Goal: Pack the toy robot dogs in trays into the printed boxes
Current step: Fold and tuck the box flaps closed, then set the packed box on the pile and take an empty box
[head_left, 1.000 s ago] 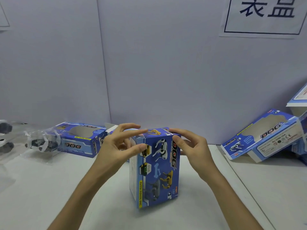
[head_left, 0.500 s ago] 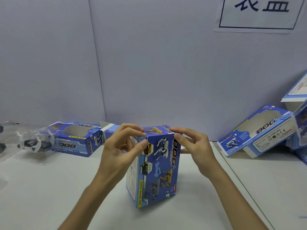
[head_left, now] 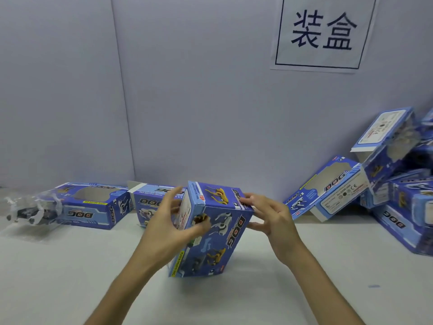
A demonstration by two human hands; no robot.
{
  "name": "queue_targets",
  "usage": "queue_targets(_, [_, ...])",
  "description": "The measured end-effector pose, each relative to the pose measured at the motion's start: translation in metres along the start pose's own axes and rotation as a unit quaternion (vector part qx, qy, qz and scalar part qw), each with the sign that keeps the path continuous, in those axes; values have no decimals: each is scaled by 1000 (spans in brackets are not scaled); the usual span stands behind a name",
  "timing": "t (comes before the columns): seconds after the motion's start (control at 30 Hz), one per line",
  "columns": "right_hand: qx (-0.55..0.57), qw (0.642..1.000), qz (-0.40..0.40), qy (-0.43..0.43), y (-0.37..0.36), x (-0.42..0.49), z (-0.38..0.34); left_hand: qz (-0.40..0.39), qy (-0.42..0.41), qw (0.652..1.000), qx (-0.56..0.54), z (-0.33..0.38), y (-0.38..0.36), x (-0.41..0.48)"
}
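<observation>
A blue printed box [head_left: 218, 240] with robot dog pictures stands on end at the table's middle, tilted to the right. My left hand [head_left: 168, 226] grips its left side near the top, thumb on the front face. My right hand [head_left: 267, 216] holds the upper right corner with its fingertips. The box's top flap is closed. A toy robot dog in a clear tray [head_left: 32, 209] lies at the far left. Two window boxes [head_left: 93, 205] [head_left: 152, 198] lie on their sides behind my left hand.
A pile of several printed boxes [head_left: 328, 188] [head_left: 403, 212] leans against the grey wall at the right. A paper sign [head_left: 321, 31] hangs on the wall. The white tabletop [head_left: 70, 277] extends toward me.
The box has tipped from upright to leaning right. My left hand slid down its left side. The camera has lifted, showing more of the wall and the right pile.
</observation>
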State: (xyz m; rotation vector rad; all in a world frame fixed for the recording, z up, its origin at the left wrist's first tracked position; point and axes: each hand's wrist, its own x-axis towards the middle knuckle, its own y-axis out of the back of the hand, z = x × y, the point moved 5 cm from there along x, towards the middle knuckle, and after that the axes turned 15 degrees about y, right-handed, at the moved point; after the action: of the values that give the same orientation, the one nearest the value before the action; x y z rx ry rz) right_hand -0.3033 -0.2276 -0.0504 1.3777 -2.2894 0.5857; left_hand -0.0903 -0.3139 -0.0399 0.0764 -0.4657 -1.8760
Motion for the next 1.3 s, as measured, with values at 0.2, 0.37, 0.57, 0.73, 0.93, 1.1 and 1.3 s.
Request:
queue_targets(0.2, [34, 986, 21, -160, 20, -51, -22, 57, -189, 973, 120, 21, -21, -66])
queue_targets(0.37, [-33, 943, -93, -318, 42, -110, -29, 46, -373, 899, 223, 22, -55, -127])
queue_targets(0.57, [107, 950, 87, -279, 91, -182, -54, 21, -306, 920, 245, 5, -77, -149])
queue_targets(0.73, [99, 937, 335, -1, 165, -204, -120, -74, -203, 906, 364, -29, -90, -163])
queue_targets(0.93, [-150, 919, 362, 42, 215, -180, -143, -146, -97, 879, 444, -59, -96, -189])
queue_targets(1.1, [-249, 945, 157, -144, 175, -186, -74, -133, -111, 876, 451, -55, -95, -196])
queue_targets(1.3, [-277, 950, 32, -141, 85, -159, -38, -122, -113, 894, 415, -63, -90, -203])
